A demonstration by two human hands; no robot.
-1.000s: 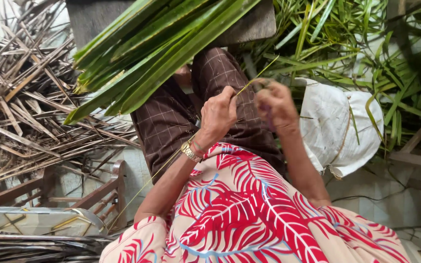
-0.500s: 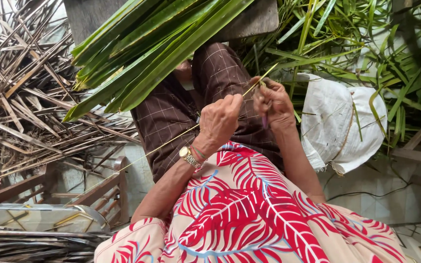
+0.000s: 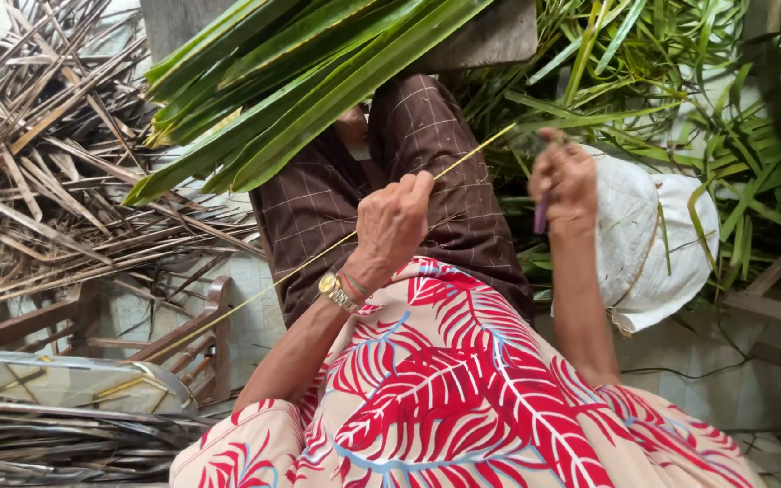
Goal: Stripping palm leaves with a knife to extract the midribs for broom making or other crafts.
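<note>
You sit over a pale tiled floor [image 3: 246, 316] heaped with plant matter: a pile of dry brown fronds [image 3: 47, 163] to your left, loose green leaves [image 3: 680, 81] to your right, and a bundle of long green leaves [image 3: 300, 72] lying across your brown checked trousers [image 3: 427, 181]. A white sack [image 3: 653, 235] rests beside your right leg. Your left hand [image 3: 392, 221] has its fingers curled and pinching a thin yellow-green leaf rib [image 3: 318, 258], which slants across your lap. Your right hand [image 3: 567, 176] is fisted round a small purple-handled tool [image 3: 541, 217]. Compared with half a second ago, your right hand has pulled away rightward from the rib, and the hands are now well apart.
</note>
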